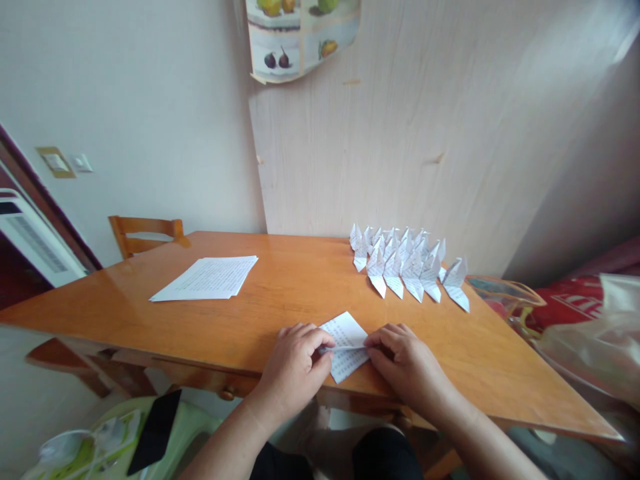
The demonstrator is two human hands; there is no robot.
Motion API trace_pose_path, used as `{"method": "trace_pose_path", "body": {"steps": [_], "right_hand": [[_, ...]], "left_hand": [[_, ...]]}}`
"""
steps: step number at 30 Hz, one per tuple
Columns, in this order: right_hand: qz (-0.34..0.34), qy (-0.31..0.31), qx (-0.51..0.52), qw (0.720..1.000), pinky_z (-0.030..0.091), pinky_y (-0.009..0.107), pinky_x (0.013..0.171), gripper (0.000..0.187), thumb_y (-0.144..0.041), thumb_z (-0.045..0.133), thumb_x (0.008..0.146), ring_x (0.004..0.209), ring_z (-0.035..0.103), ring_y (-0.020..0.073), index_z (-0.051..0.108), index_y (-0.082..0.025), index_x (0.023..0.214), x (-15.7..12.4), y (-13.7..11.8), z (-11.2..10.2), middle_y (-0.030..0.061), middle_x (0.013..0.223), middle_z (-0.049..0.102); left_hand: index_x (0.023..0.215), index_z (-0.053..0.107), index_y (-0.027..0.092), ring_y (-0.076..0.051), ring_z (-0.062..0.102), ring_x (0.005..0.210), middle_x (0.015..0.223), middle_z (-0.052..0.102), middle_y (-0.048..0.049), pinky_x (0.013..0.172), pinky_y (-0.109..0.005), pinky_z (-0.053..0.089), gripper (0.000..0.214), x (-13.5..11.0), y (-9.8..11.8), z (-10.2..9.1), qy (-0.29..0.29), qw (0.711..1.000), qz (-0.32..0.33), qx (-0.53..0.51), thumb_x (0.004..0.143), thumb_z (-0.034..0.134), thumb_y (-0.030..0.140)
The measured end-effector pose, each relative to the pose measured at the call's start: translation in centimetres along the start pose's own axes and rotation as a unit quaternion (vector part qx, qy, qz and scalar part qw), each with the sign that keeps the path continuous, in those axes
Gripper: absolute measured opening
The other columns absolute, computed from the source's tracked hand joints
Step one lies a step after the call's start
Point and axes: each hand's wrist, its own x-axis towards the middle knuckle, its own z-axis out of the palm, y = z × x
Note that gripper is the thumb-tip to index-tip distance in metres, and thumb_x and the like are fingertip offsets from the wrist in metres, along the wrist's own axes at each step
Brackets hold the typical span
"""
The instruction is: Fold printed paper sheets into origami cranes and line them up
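A folded sheet of printed paper [345, 330] lies near the front edge of the wooden table, with a raised crease running across its middle. My left hand [301, 357] pinches the left end of that crease between thumb and fingers. At the right end, my right hand [403, 360] grips the paper the same way. Beyond it to the right stand several folded paper figures [413, 270] in rows, their points upright. A stack of written sheets [207, 279] rests flat on the left of the table.
The wooden table [295, 273] reaches back to the panelled wall. A wooden chair [147, 230] stands behind its left end. On the lower left, a pale green stool [195, 420] holds a black flat object [156, 430]. Plastic bags [590, 340] crowd the right side.
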Motion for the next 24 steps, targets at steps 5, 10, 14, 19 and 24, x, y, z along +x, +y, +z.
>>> {"method": "trace_pose_path", "body": {"steps": [5,10,14,19,24], "right_hand": [[0.000,0.027,-0.070,0.997,0.042,0.033,0.074,0.013,-0.017,0.056,0.090,0.084,0.057,0.0215,0.065,-0.024,0.084,-0.7,-1.4,0.1,0.0021,0.083,0.065],[0.012,0.039,-0.136,0.990,0.039,0.034,0.070,0.012,-0.015,0.055,0.089,0.081,0.056,0.0232,0.061,-0.023,0.082,-1.7,-3.2,1.0,0.0033,0.080,0.064],[0.005,0.047,-0.140,0.989,0.040,0.035,0.072,0.013,-0.010,0.054,0.085,0.084,0.057,0.0250,0.060,-0.022,0.084,-2.1,-4.7,1.9,0.0048,0.082,0.066],[0.024,-0.002,0.010,1.000,0.043,0.031,0.065,0.012,-0.027,0.057,0.090,0.075,0.060,0.0209,0.063,-0.024,0.099,-2.2,-5.0,1.1,0.0028,0.081,0.067],[0.050,0.089,0.058,0.993,0.049,0.036,0.078,0.021,-0.030,0.052,0.091,0.089,0.064,0.0226,0.066,-0.024,0.105,-1.8,-2.0,-1.3,0.0068,0.096,0.070]], "left_hand": [[0.115,0.058,0.025,-0.025,0.053,0.109,0.112,0.065,-0.0024,0.098,-0.042,0.039,0.036,-0.3,0.4,0.4,0.060,0.998,0.019,0.031,0.082,0.064,0.011],[0.131,0.052,0.027,-0.026,0.051,0.117,0.130,0.059,-0.0049,0.102,-0.044,0.040,0.046,-0.7,1.9,0.5,0.074,0.990,0.064,0.104,0.088,0.056,0.009],[0.133,0.052,0.028,-0.025,0.055,0.111,0.133,0.057,-0.0056,0.096,-0.042,0.046,0.043,-0.7,2.8,0.8,0.041,0.988,0.091,0.119,0.093,0.052,0.012],[0.107,0.065,0.022,-0.024,0.058,0.099,0.104,0.064,-0.0058,0.085,-0.038,0.049,0.019,0.0,2.7,0.4,-0.034,0.994,0.078,0.073,0.091,0.055,0.014],[0.101,0.066,0.021,-0.023,0.058,0.101,0.105,0.063,-0.0059,0.089,-0.035,0.047,0.026,0.1,1.2,0.2,-0.011,0.999,0.050,0.012,0.088,0.051,0.005]]}}
